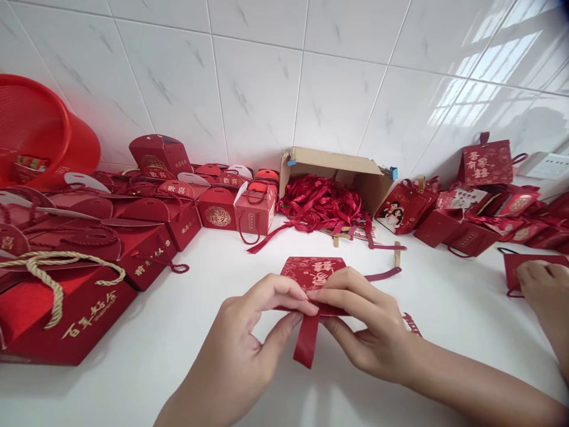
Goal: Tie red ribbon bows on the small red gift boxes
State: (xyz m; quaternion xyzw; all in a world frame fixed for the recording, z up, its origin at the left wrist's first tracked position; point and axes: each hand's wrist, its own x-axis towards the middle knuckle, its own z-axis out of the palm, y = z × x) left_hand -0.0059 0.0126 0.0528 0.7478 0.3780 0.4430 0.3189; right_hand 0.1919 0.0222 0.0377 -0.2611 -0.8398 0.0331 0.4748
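Low over the white table, both my hands grip a flat red gift box (pixel 306 273) with pale printed characters on its face. My left hand (pixel 262 326) pinches a red ribbon (pixel 306 344) at the box's near edge, and the ribbon's end hangs down. My right hand (pixel 368 320) is closed on the right side of that edge, fingers on top and thumb underneath. The fingertips of both hands nearly meet there. Whether the ribbon passes through a hole is hidden by the fingers. Behind the box, a dark red strip (pixel 383 274) lies on the table.
A cardboard box (pixel 333 157) spills red ribbons (pixel 322 201) at the wall. Made-up red boxes (pixel 146 255) crowd the left, near a red plastic basket (pixel 82 142). More red boxes (pixel 466 231) stand at right. Another person's hand (pixel 546 296) holds a red piece (pixel 515 267) there.
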